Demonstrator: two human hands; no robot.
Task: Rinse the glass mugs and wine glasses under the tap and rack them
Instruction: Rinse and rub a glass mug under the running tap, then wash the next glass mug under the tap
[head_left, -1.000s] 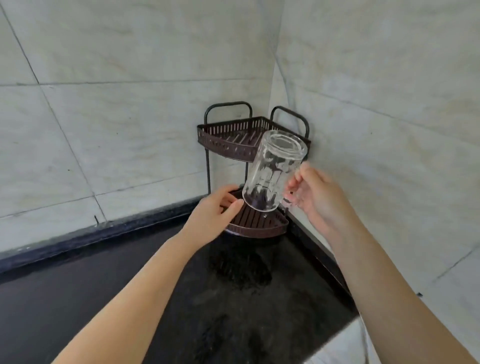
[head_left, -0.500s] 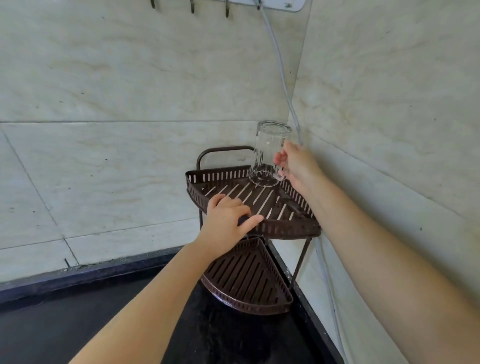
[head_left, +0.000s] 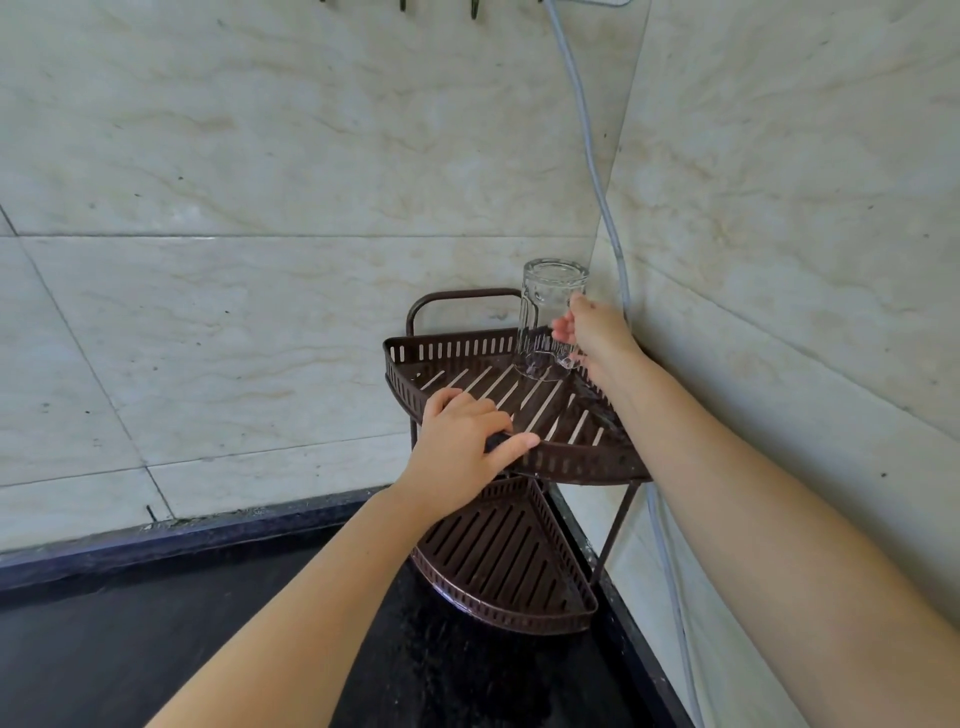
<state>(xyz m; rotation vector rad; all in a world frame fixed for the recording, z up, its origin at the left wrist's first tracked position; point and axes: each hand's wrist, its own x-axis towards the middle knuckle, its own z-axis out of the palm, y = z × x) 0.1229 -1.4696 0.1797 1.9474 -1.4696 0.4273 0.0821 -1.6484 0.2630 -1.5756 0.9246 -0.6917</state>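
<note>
Tiled-corner rack holds upturned glass mug.

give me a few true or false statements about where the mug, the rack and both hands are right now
1. The glass mug is upside down, mouth on the top shelf of the corner rack. True.
2. The right hand is far from the mug. False: it holds the mug at its handle side.
3. The left hand grips the front rim of the top shelf. True.
4. The bottom shelf holds two wine glasses. False: nothing shows on it.
5. The mug stands near the back corner of the shelf, close to the grey cable that runs down the wall. True.
</note>
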